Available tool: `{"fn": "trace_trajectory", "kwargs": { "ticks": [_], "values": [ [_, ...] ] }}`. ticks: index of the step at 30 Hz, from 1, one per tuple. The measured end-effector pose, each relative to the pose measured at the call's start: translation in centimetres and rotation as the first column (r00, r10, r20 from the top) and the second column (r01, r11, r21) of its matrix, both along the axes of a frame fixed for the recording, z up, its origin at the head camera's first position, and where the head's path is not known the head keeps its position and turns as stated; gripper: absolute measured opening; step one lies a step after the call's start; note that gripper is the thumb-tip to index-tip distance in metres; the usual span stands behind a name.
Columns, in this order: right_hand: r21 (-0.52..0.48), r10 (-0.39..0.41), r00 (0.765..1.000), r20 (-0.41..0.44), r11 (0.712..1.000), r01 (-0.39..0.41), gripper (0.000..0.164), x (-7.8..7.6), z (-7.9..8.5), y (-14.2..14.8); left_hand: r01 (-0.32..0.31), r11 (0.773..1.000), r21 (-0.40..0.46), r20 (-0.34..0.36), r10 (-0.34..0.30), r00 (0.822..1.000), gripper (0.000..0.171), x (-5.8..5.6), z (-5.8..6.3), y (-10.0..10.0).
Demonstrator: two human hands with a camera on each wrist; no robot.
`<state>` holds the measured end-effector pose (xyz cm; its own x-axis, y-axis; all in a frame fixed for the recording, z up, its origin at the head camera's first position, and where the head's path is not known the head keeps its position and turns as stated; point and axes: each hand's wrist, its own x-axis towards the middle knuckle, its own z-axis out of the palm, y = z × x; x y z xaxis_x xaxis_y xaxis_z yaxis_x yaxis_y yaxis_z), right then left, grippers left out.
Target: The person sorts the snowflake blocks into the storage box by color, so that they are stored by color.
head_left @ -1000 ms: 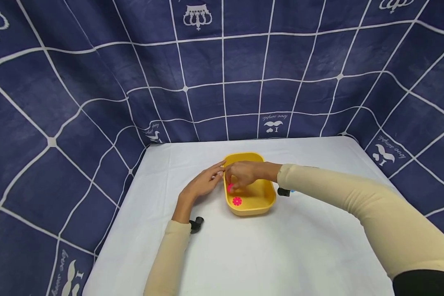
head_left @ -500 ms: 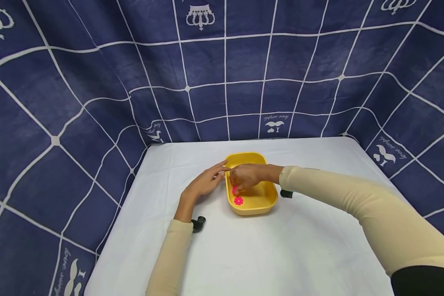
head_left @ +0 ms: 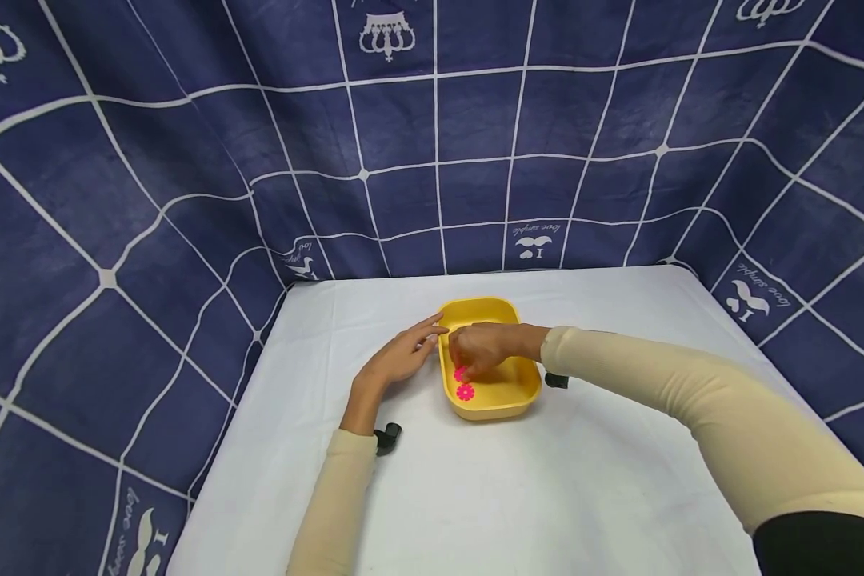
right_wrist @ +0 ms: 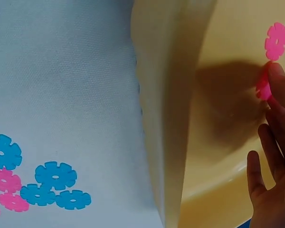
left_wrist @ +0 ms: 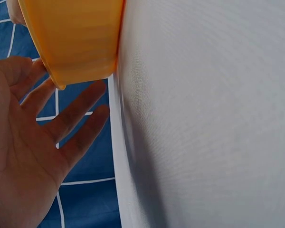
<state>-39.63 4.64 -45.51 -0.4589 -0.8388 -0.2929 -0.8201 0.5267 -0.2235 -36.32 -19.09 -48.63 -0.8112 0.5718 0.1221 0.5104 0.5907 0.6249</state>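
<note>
A yellow plastic tub [head_left: 500,392] stands on the white-covered table. Inside it, my right hand [head_left: 484,346] reaches down and pinches a pink flower-shaped disc [right_wrist: 263,88] between thumb and fingers. A second pink flower-shaped disc [head_left: 465,392] lies on the tub floor beside the pinched one; in the right wrist view the two nearly touch. At the tub's left rim, my left hand [head_left: 398,354] has its fingers stretched out, the fingertips at the rim. From the left wrist view, those fingers [left_wrist: 78,114] are spread apart around the tub's end, holding nothing.
Several blue notched discs [right_wrist: 56,175] and pink ones [right_wrist: 13,201] lie on the table outside the tub, mostly hidden by my right arm in the head view. Blue checked curtains [head_left: 475,192] hang behind and beside the table.
My right hand has shifted slightly rightward and nearer inside the tub, bringing the pinched pink disc closer to the lying one. The left hand stays at the rim.
</note>
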Motion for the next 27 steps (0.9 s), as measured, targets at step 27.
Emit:
{"fn": "trace_trajectory", "kwargs": {
  "ticks": [27],
  "values": [
    [0.003, -0.121, 0.987, 0.102, 0.993, 0.121, 0.031, 0.8, 2.3, 0.6, -0.005, 1.0, 0.007, 0.023, 0.005, 1.0, 0.043, -0.2, -0.1, 0.1]
  ]
}}
